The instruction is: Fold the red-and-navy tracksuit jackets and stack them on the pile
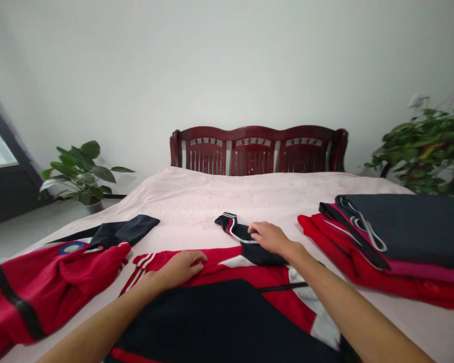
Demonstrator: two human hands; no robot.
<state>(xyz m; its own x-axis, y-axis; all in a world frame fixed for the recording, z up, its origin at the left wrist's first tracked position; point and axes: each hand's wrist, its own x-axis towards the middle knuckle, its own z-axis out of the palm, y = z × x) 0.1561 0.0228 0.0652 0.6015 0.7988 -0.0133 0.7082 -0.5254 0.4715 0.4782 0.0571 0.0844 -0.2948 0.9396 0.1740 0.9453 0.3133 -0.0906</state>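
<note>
A red, navy and white track jacket [227, 322] lies on the bed in front of me, partly folded, with its dark panel nearest. My left hand [181, 268] is on the red cloth near the white-striped part, its fingers curled in and closed on the fabric. Farther right and a bit higher, my right hand [270, 237] has bent fingers closed on a navy sleeve with white piping. That sleeve's cuff points away to the left. My forearms cover parts of the jacket's sides.
Another red and navy jacket [71, 287] lies loosely at the left. To the right sits a stack of folded clothes [412, 232]. The pink bed sheet [189, 201] reaches back to a dark wooden headboard [253, 151]. Potted plants [85, 171] stand beyond both sides.
</note>
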